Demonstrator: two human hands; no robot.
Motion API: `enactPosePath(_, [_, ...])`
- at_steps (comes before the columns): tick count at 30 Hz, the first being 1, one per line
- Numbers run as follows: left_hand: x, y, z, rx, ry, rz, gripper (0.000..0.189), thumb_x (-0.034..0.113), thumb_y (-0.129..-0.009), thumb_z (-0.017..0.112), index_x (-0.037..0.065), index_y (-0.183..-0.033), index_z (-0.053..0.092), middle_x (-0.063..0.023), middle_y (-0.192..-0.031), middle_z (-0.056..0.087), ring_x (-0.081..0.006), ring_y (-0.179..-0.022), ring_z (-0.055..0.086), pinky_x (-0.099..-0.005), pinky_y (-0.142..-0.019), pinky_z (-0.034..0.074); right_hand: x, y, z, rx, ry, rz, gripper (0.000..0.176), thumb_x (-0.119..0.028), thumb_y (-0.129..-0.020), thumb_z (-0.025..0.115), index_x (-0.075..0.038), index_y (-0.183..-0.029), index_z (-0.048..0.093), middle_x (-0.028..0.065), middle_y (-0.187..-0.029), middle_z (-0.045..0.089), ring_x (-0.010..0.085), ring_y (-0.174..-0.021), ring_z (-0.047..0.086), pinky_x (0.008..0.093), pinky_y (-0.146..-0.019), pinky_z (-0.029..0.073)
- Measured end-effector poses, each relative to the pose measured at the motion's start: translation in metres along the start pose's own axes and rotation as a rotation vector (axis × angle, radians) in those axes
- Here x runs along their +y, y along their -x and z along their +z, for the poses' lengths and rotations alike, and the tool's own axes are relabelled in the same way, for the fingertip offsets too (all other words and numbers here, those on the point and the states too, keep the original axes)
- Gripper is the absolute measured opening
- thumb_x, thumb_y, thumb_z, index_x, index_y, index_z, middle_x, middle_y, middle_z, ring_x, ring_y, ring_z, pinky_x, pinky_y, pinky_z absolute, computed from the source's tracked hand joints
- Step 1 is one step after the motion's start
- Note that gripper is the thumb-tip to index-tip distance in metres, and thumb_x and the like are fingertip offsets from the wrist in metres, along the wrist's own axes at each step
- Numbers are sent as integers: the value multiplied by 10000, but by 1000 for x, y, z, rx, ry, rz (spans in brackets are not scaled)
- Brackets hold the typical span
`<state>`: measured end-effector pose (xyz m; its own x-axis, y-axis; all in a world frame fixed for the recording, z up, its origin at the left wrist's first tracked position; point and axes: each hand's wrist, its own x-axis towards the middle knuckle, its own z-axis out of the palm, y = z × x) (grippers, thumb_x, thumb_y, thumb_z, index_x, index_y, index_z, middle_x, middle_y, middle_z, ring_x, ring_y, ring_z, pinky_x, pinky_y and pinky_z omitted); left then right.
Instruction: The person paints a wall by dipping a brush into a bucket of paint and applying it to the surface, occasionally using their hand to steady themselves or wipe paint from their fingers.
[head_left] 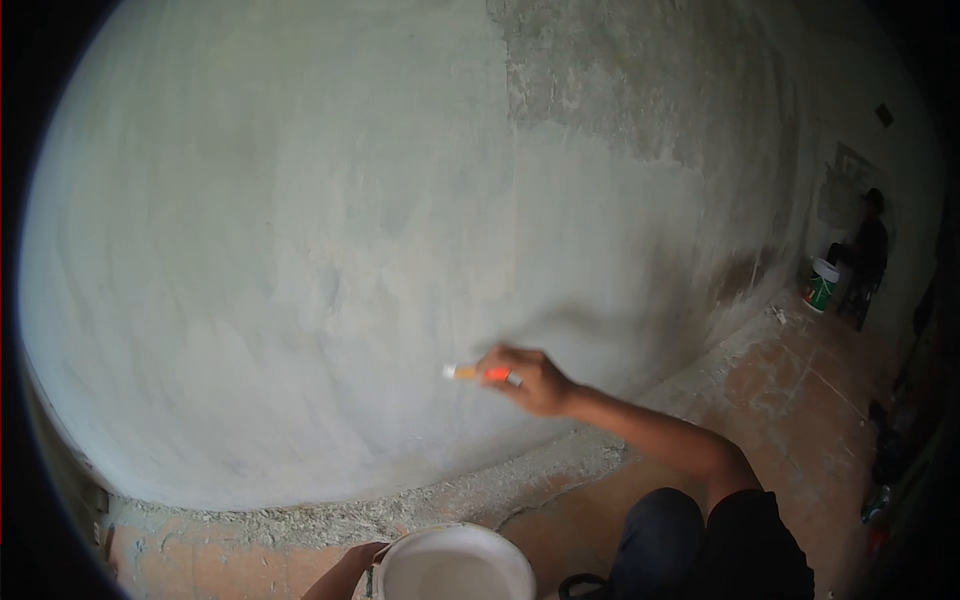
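My right hand (pixel 532 380) is closed round the orange and tan handle of a small brush (pixel 466 372) with a white tip, which points left in front of the wall (pixel 400 250). The wall has a pale, whitish coat over much of it. At the bottom, my left hand (pixel 366 556) is at the left rim of a white bucket (pixel 458 530) with pale contents. Its fingers are mostly hidden behind the rim, so its grip cannot be made out.
Debris (pixel 340 518) lies along the wall's foot on the reddish floor (pixel 790 420). At the far right a person (pixel 872 240) sits beside a green and white bucket (pixel 821 286). Bare, darker plaster (pixel 620 80) shows at the wall's upper right.
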<state>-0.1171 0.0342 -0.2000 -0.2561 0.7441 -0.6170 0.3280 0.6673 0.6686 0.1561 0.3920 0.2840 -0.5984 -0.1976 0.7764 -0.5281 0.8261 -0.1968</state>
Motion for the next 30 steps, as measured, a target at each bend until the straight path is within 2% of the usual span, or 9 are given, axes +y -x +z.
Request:
enactPosePath(3, [44,49,1,317,-248,357,316,330,-809,534,146,-1058,594,-106,-1000,629,-225,-942,592,-377,-801,440,-17,28,67,-261,-396,166,153,-166,-878,586,-39,-945,532,103,-826,599,180,-735,578,294,-669,454])
enactPosePath(6, [10,-5,-12,-99,-315,-31,309,309,-785,566,141,-1042,603,-133,-1018,623,-271,-950,593,-380,-799,441,-57,64,112,-621,-629,274,141,-159,-901,549,-34,-960,522,61,-803,576,145,-726,570,287,-678,448])
enactPosePath(8, [66,28,-11,-60,-425,-60,278,285,-767,585,134,-998,617,-140,-1008,623,-281,-950,592,-383,-793,445,-64,95,139,-746,-728,197,182,-216,-911,533,-41,-960,523,58,-784,572,147,-714,562,292,-671,434])
enactPosePath(10, [91,42,-18,-196,-703,-179,247,287,-762,588,133,-952,624,-124,-999,626,-273,-958,590,-375,-787,450,-67,110,163,-1017,-718,259,209,-248,-917,513,-43,-958,526,75,-864,560,185,-758,569,314,-693,440])
enactPosePath(14, [85,35,-15,-149,-683,-121,236,281,-761,587,131,-940,624,-119,-984,630,-269,-952,593,-374,-779,453,-109,108,170,-899,-802,282,200,-263,-924,510,-68,-902,549,69,-712,627,162,-700,614,307,-685,461])
enactPosePath(19, [74,32,-13,-107,-698,-73,222,274,-759,586,130,-925,624,-112,-967,635,-264,-944,597,-373,-768,457,-113,108,178,-1051,-747,116,200,-237,-897,558,-38,-895,531,71,-750,607,170,-697,581,311,-636,453])
enactPosePath(22, [62,41,-11,42,-625,107,215,261,-750,588,126,-913,625,-107,-938,640,-255,-913,609,-374,-753,464,-103,117,186,-953,-750,96,183,-228,-888,572,-49,-907,538,75,-778,599,173,-703,575,317,-630,451])
enactPosePath(28, [60,21,-20,-177,-629,-4,217,254,-802,572,69,-896,635,-135,-871,655,-253,-822,622,-365,-713,462,-94,130,200,-979,-742,148,173,-221,-869,590,-56,-900,550,75,-763,580,185,-692,569,328,-638,454])
enactPosePath(30, [74,39,-26,-120,-433,222,260,281,-817,570,52,-916,646,-116,-863,657,-212,-808,604,-352,-727,455,-92,136,207,-960,-745,141,167,-214,-863,591,-57,-905,552,81,-757,573,195,-692,565,334,-646,452])
